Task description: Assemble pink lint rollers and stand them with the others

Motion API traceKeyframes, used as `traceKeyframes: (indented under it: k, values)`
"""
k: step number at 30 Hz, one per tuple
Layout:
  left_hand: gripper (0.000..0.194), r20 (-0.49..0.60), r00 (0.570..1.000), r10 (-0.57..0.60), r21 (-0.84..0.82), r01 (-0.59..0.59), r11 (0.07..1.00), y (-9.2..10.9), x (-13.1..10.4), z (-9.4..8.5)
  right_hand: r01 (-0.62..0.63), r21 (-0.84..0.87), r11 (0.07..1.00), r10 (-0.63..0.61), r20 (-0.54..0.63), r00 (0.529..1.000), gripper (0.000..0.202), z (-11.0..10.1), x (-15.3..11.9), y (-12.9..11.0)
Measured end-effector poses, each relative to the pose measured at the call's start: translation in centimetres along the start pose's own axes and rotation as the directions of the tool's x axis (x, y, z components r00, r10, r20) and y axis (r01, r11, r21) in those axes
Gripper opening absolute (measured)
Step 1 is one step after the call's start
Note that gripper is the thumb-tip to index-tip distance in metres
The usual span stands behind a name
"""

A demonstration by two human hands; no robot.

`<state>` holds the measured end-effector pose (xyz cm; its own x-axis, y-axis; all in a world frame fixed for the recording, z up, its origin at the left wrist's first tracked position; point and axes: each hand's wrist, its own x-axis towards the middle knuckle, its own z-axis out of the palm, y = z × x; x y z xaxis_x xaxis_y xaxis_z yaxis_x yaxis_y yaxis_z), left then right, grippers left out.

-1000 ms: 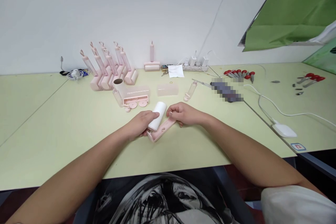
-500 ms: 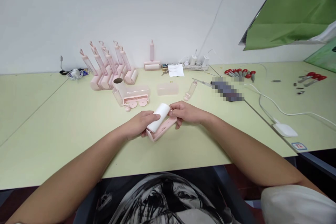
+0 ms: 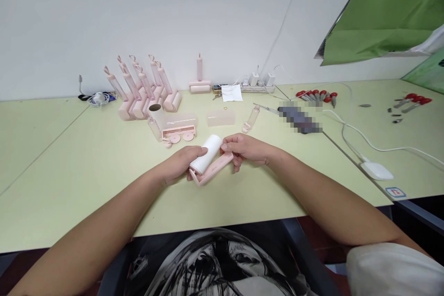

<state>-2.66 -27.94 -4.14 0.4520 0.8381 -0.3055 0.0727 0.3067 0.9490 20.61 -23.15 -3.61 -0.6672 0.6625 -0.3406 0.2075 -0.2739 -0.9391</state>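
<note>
My left hand [image 3: 182, 163] is closed round the lower left end of a white roll [image 3: 207, 154], its thumb on top. The roll lies tilted, up to the right, beside a pink holder frame [image 3: 215, 169]. The fingers of my right hand [image 3: 241, 149] close on the right end of that frame, near the roll's upper end. Behind my hands are a clear pink cover [image 3: 221, 118] and a clear handle [image 3: 251, 119]. To the left lie another pink frame [image 3: 179, 131], two round pink discs [image 3: 181, 137] and an upright roll with a brown core [image 3: 157, 113].
Several pink rollers with handles [image 3: 138, 97] stand at the back left, and one [image 3: 200, 85] at the back middle. A power strip [image 3: 257, 88], white paper [image 3: 232, 93], a blurred dark object [image 3: 299, 119], red-handled tools [image 3: 316, 96] and a white charger [image 3: 376, 170] are further right.
The lower end of the white roll has shifted slightly left, away from the pink frame, with my left hand. My right hand has barely moved.
</note>
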Motion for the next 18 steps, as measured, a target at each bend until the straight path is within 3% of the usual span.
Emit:
traceKeyframes:
  k: [12, 15, 18]
  values:
    - [0.038, 0.088, 0.996, 0.01, 0.084, -0.017, 0.996, 0.3, -0.1, -0.2, 0.041, 0.131, 0.991, -0.042, 0.001, 0.999, 0.043, 0.0, 0.1, 0.1]
    - [0.039, 0.076, 0.996, 0.054, 0.189, -0.068, 0.98, 0.5, -0.2, -0.3, 0.07, 0.163, 0.984, -0.068, -0.016, 0.998, 0.04, 0.4, 0.0, -0.1]
    - [0.041, -0.008, 0.983, 0.184, 0.428, -0.163, 0.889, 0.9, -0.5, -0.5, 0.112, 0.205, 0.972, -0.108, -0.029, 0.994, 0.035, 1.0, -0.2, -0.3]
